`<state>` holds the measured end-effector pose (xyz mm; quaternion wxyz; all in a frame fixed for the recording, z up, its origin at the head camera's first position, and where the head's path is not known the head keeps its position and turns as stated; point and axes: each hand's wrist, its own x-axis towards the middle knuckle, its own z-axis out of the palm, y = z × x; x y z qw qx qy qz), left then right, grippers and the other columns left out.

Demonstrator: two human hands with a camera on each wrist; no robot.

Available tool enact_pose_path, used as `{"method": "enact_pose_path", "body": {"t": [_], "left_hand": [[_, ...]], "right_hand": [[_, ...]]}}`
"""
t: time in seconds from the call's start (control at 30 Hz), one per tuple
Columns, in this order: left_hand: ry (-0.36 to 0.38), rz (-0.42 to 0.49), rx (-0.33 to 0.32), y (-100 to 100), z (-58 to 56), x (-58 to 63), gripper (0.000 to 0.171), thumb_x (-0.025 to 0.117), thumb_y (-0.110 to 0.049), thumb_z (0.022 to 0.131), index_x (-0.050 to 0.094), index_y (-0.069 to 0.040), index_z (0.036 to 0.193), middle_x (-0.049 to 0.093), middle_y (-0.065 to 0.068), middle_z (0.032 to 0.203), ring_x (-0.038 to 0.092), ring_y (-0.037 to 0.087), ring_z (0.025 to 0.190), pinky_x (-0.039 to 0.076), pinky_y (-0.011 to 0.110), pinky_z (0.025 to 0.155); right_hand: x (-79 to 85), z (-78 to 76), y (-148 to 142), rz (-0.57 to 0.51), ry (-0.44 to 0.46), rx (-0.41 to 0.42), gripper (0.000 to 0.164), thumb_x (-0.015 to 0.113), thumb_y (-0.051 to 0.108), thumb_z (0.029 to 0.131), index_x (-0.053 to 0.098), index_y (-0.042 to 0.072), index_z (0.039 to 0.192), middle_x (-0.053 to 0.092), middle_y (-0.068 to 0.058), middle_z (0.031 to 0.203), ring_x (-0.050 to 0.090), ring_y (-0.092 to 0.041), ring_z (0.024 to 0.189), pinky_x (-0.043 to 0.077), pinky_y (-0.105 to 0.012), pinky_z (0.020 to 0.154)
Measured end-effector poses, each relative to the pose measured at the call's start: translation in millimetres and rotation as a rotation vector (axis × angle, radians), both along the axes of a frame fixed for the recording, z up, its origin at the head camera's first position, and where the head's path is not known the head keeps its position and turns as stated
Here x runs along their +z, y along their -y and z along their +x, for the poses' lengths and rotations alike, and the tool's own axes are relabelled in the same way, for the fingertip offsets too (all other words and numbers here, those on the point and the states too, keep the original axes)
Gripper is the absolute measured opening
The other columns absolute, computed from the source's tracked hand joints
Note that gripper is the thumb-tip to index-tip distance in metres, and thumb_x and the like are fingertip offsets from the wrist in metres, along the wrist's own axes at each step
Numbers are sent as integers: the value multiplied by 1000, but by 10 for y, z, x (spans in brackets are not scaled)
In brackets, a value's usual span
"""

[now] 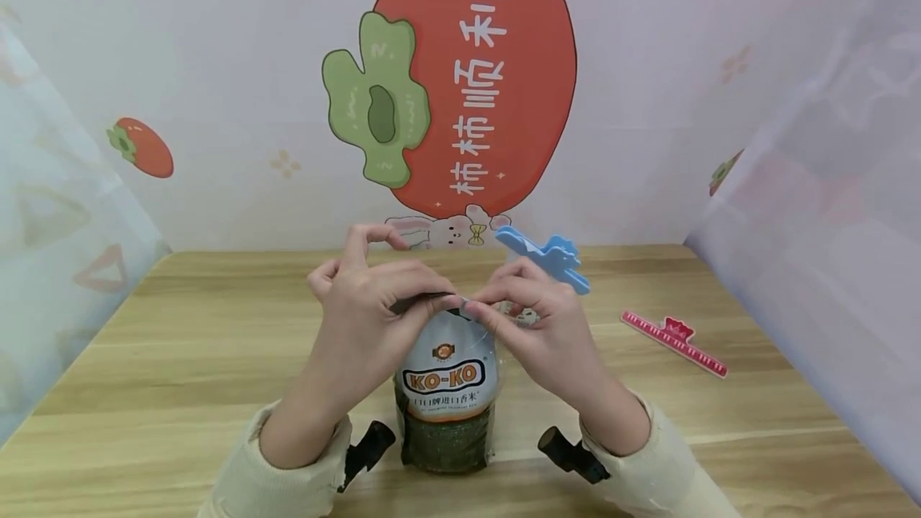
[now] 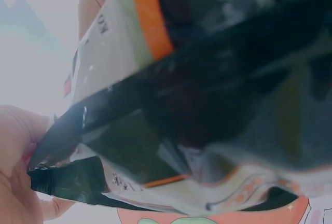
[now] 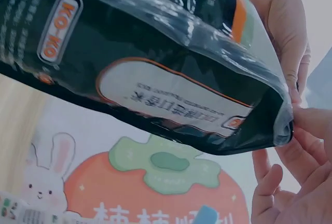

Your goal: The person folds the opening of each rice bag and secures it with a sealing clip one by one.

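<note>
A rice bag (image 1: 450, 378) stands upright on the table, with "KO-KO" printed on its pale upper front and a clear window below. My left hand (image 1: 367, 318) pinches the dark top edge between thumb and index finger, its other fingers raised. Close beside it, my right hand (image 1: 536, 326) pinches the same edge from the right. The right wrist view shows the bag's dark printed side (image 3: 155, 79) tapering to the pinched corner. In the left wrist view, folded dark film (image 2: 129, 136) fills most of the frame.
A blue clip (image 1: 543, 256) shows just behind my right hand. Farther right, a red clip with a ruler-like bar (image 1: 675, 342) lies on the wooden table (image 1: 180, 374). A printed cloth backdrop (image 1: 237, 102) borders the back, with pale cloth along both sides.
</note>
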<state>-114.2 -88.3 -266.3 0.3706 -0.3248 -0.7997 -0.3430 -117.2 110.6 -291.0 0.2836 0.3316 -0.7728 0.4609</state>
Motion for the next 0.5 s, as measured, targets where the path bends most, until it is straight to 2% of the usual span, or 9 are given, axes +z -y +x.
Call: {"method": "enact_pose_path", "body": {"t": [0.2, 0.5], "left_hand": [[-24, -13, 11, 42, 29, -3, 11, 86, -16, 75, 78, -24, 76, 72, -14, 73, 45, 21, 117, 16, 55, 83], [-73, -33, 1, 55, -23, 11, 11, 86, -15, 74, 79, -23, 76, 73, -13, 75, 46, 24, 115, 16, 55, 83]], "right_hand": [[-28, 40, 24, 43, -31, -48, 12, 79, -2, 79, 76, 9, 83, 60, -5, 91, 53, -12, 90, 49, -23, 60], [-59, 14, -63, 142, -94, -81, 14, 81, -3, 76, 74, 7, 83, 58, -9, 95, 51, -18, 98, 51, -21, 56]]}}
